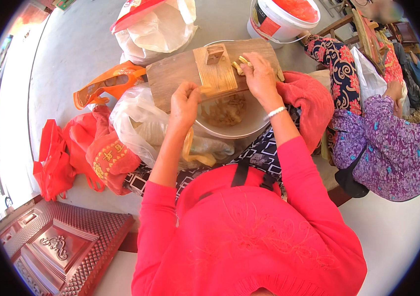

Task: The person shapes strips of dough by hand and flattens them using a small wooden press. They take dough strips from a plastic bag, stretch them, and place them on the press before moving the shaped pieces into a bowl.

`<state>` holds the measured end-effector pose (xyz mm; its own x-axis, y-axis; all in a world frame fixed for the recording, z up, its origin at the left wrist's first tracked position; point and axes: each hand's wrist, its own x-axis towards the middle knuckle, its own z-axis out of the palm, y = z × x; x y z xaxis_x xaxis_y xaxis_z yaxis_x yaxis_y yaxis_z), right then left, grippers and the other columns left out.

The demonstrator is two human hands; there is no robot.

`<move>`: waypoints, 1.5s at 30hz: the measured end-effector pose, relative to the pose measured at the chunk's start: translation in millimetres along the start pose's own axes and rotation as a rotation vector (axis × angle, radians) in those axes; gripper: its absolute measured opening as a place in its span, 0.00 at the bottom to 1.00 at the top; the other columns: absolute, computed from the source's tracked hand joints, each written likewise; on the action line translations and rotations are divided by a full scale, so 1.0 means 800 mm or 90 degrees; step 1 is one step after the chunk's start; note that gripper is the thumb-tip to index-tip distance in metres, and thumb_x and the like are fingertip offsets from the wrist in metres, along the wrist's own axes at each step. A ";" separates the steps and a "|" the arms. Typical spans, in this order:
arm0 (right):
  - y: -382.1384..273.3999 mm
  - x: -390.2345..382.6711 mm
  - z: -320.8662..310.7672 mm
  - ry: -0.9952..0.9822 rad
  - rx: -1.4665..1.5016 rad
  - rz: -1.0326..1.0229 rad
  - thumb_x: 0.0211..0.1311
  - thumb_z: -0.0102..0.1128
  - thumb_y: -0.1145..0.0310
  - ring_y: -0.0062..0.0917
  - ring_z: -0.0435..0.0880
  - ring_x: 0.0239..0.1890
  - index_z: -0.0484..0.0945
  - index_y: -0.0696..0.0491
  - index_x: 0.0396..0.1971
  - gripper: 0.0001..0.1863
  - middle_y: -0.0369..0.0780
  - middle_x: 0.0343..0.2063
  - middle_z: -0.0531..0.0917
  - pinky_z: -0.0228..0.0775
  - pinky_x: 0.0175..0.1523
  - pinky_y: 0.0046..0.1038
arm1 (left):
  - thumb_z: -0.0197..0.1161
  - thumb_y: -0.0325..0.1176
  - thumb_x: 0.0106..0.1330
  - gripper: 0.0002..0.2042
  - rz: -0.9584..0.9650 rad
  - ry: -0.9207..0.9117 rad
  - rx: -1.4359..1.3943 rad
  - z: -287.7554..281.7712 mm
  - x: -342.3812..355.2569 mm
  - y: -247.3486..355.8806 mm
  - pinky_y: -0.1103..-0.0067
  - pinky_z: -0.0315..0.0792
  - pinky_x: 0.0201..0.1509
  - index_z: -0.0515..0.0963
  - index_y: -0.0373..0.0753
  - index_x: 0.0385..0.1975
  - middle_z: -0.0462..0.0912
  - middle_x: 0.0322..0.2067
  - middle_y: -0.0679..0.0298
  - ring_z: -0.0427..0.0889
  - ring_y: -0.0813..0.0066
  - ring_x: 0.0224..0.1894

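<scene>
A wooden board (170, 74) lies across the top of a pale tub (210, 130). On it sits a lighter wooden block (215, 69) with a small upright bracket (215, 53). My left hand (184, 106) is closed at the block's near left edge. A blurred yellowish strip (209, 90) shows at its fingertips. My right hand (260, 79) lies right of the block, its fingers curled onto short yellowish pieces (241, 65) whose kind I cannot make out. Below the board's near edge, many similar yellow-brown pieces (229, 109) lie inside the tub.
A white plastic bag (140, 116), an orange bag (108, 86) and red bags (54, 163) crowd the left. Beyond the board stand a large white sack (158, 32) and a white bucket (279, 22) with red contents. Another person in purple patterned clothes (382, 143) sits at right.
</scene>
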<state>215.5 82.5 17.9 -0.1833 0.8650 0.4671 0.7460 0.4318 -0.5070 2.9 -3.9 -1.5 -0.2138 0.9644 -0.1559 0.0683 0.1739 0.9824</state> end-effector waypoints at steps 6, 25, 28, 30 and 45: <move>-0.015 -0.042 -0.026 -0.146 0.014 0.025 0.55 0.61 0.72 0.42 0.78 0.41 0.81 0.56 0.34 0.07 0.44 0.36 0.83 0.68 0.50 0.39 | 0.53 0.27 0.66 0.06 -0.090 -0.070 -0.049 -0.009 -0.029 0.010 0.84 0.66 0.36 0.75 0.34 0.38 0.75 0.24 0.67 0.71 0.83 0.29; -0.139 -0.078 -0.109 -0.630 0.928 0.517 0.65 0.58 0.70 0.09 0.65 0.18 0.82 0.59 0.41 0.10 0.27 0.18 0.74 0.56 0.23 0.14 | 0.52 0.38 0.71 0.14 -0.032 -0.270 -0.043 0.002 -0.057 0.083 0.85 0.57 0.22 0.79 0.35 0.32 0.70 0.17 0.72 0.63 0.87 0.19; -0.130 -0.069 -0.083 -0.316 0.936 0.410 0.67 0.54 0.72 0.14 0.74 0.20 0.82 0.57 0.42 0.10 0.32 0.21 0.78 0.67 0.26 0.17 | 0.51 0.37 0.71 0.12 -0.114 -0.300 -0.351 0.016 -0.085 0.101 0.87 0.54 0.20 0.77 0.36 0.40 0.67 0.18 0.74 0.60 0.88 0.18; -0.131 -0.063 -0.076 -0.232 0.800 0.347 0.66 0.54 0.73 0.15 0.79 0.25 0.81 0.58 0.44 0.10 0.33 0.22 0.80 0.73 0.30 0.19 | 0.52 0.35 0.70 0.16 -0.203 -0.290 -0.379 0.029 -0.097 0.103 0.88 0.52 0.20 0.69 0.37 0.54 0.64 0.20 0.75 0.57 0.89 0.19; -0.084 -0.112 -0.047 -0.338 0.458 0.274 0.64 0.57 0.62 0.25 0.81 0.32 0.81 0.57 0.28 0.13 0.34 0.25 0.82 0.70 0.37 0.28 | 0.60 0.27 0.54 0.05 0.440 -0.044 0.529 0.031 -0.099 0.046 0.74 0.70 0.27 0.75 0.38 0.31 0.77 0.28 0.61 0.76 0.64 0.27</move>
<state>205.5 -33.4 37.3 -0.3822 0.9108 -0.1560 0.2824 -0.0456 -0.9582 46.5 -68.8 44.6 0.1779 0.9100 0.3745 0.7977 -0.3562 0.4867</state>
